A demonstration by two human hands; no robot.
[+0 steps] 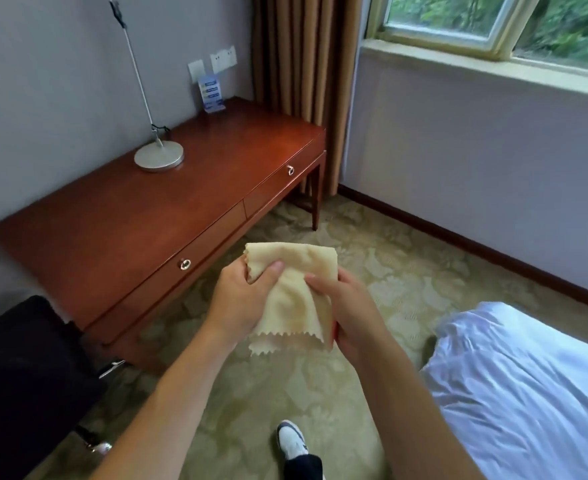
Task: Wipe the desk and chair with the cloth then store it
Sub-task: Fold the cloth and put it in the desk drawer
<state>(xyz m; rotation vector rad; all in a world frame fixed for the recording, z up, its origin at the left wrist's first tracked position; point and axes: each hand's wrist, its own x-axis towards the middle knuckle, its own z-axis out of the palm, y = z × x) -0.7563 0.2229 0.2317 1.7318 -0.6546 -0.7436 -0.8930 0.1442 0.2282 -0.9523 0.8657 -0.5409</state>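
Observation:
A pale yellow cloth (296, 292) with a zigzag edge hangs between my two hands, above the carpet in front of the desk. My left hand (240, 299) pinches its upper left corner, thumb on top. My right hand (346, 306) grips its right side. The reddish wooden desk (119, 216) with two drawers stands to the left against the wall. The black chair (22, 382) sits at the lower left, partly tucked beside the desk.
A lamp with a round metal base (159, 156) and a small blue card stand (211, 93) rest on the desk. A bed with white sheets (528, 386) fills the lower right. Brown curtains (303, 64) hang by the window. My shoe (291, 441) is on the patterned carpet.

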